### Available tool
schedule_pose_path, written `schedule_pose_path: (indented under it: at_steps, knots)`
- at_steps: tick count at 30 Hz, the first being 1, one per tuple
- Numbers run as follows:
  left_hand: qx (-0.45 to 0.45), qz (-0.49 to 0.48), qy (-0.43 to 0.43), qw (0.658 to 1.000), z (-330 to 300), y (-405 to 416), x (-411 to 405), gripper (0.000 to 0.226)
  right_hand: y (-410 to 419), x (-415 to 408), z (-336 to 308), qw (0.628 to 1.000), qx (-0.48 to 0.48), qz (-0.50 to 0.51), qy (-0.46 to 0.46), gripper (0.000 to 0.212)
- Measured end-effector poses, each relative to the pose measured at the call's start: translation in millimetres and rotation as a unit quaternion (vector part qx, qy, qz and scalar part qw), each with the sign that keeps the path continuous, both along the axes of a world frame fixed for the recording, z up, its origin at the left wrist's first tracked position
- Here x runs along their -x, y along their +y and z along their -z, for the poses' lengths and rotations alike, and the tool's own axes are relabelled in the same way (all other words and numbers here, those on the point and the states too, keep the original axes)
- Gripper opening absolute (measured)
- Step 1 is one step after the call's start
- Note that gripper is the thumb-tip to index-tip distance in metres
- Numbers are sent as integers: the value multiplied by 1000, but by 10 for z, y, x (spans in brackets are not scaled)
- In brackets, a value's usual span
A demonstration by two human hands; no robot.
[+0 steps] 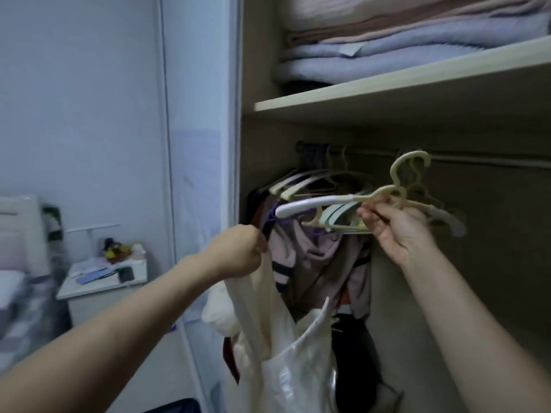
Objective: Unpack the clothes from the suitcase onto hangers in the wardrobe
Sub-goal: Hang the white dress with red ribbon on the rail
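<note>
Gripping cream garment (262,308) in left hand (238,251); right hand (396,225) fingers curled round hanger (328,202); garment bottom cut off.

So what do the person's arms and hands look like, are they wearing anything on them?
Both forearms are bare for all that shows, no sleeves in view. The left hand and the right hand wear no gloves, and no watch, bracelet or ring can be seen.

Blankets (411,46) on shelf (387,84), rail (477,160) below (w/ hangers (313,180)), nightstand (101,281) left
</note>
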State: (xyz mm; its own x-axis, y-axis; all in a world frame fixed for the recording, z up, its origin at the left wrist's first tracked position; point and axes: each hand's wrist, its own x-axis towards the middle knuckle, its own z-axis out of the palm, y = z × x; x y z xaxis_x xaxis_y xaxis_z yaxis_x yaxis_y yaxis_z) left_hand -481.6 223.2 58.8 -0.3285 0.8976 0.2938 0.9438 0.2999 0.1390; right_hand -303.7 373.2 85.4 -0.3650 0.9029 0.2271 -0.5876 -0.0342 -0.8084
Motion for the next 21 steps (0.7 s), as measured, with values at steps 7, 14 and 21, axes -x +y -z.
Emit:
schedule_pose_path:
  at_steps: [7, 14, 21]
  knots:
    - [35, -64, -51, 996, 214, -634, 197, 31, -1077, 568, 801, 995, 7, -7, -95, 10]
    - [-32, -105, -41, 993, 370, -1126, 147, 28, -1950, 1330, 1158, 992, 80, -29, -90, 4]
    - [-73, -108, 5, 991, 394, -1454, 249, 23, -2348, 1505, 1188, 986, 68, -125, -81, 21]
